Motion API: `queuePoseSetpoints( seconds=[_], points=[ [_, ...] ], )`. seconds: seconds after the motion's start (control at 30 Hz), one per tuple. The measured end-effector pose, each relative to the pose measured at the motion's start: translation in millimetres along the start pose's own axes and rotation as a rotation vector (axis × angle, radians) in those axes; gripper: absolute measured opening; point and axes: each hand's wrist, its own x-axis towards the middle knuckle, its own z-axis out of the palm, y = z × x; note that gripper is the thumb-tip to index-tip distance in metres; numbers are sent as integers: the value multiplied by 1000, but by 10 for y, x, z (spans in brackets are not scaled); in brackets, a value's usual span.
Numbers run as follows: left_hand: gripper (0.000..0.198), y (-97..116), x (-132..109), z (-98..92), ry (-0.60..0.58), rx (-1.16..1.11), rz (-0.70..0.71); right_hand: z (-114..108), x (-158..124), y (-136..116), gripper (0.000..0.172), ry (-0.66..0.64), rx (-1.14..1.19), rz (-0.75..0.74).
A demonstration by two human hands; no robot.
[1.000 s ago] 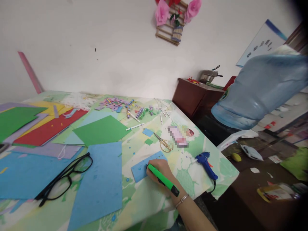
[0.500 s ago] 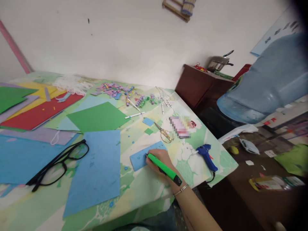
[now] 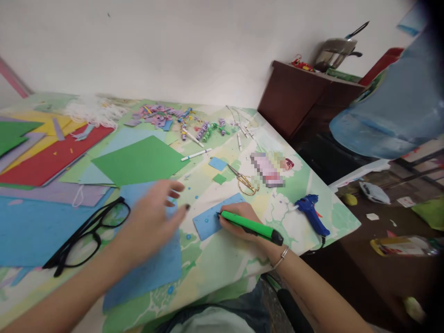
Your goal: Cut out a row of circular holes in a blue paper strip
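Observation:
My right hand (image 3: pixel 241 222) is closed around a thick green pen (image 3: pixel 251 225) with black ends. Its dark tip points at the left part of a small blue strip of craft sheet (image 3: pixel 204 225), and my right hand rests on that strip. Small round marks show on the strip. Over a larger blue sheet (image 3: pixel 159 263), my left hand (image 3: pixel 156 222) is held open with fingers apart, slightly blurred and holding nothing. Black-framed glasses (image 3: pixel 92 236) lie left of it. Gold-handled scissors (image 3: pixel 244 181) lie beyond the strip, beside small blue and green pieces.
A blue glue gun (image 3: pixel 312 215) lies near the right table edge, with a pixelated phone-like object (image 3: pixel 268 170) behind it. Coloured sheets, including a green one (image 3: pixel 138 159), spread across the left. White-barrelled pens (image 3: pixel 196 155) and scraps lie farther back. A big water bottle (image 3: pixel 385 115) stands at right.
My left hand has come into view from the lower left, over the large blue sheet. My right hand keeps the pen at the strip. The view has shifted a little.

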Motion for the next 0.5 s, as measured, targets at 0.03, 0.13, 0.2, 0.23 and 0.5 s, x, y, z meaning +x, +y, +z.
queuePoseSetpoints(
  seconds=[0.03,0.13,0.2,0.23,0.5],
  points=[
    [23,8,83,157,-66,1,11,-17,14,21,27,-17,10,-9],
    [22,107,116,562,-224,27,29,-62,53,38,30,-57,41,-21],
    [24,194,40,712,-276,55,20,-94,68,11,29,-76,59,-13],
    [23,227,2,749,-295,68,13,-112,74,-6,29,-89,69,-9],
    [27,129,-28,775,-311,30,13,-162,136,42,30,-161,178,17]
  ],
)
